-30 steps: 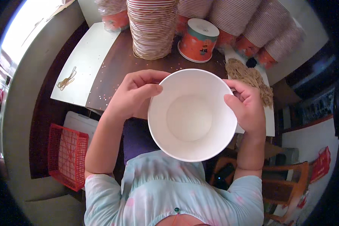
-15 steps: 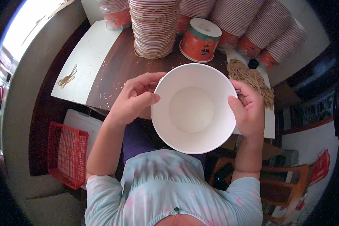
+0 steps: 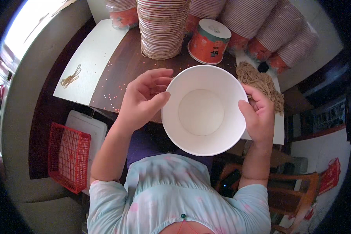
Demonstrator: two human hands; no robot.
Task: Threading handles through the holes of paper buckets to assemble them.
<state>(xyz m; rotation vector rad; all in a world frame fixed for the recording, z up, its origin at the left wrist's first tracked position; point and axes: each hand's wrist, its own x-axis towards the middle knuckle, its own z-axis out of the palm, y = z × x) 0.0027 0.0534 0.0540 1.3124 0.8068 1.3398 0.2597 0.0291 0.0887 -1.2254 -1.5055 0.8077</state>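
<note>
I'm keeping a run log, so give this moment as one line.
right hand: gripping white tub by rim | left hand: open at opposite rim, contact unclear | table: inverted orange tub, tub stack, tan strands

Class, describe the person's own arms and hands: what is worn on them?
The left hand and right hand are gloveless, with no watch or bracelet showing. The loose sleeves are pale blue with soft pink patches and leave the forearms bare. I cannot tell whether the right hand wears a ring.

Legible text: none | upturned orange-green bucket [image 3: 209,43]: dark printed marks [image 3: 214,53], too small to read
</note>
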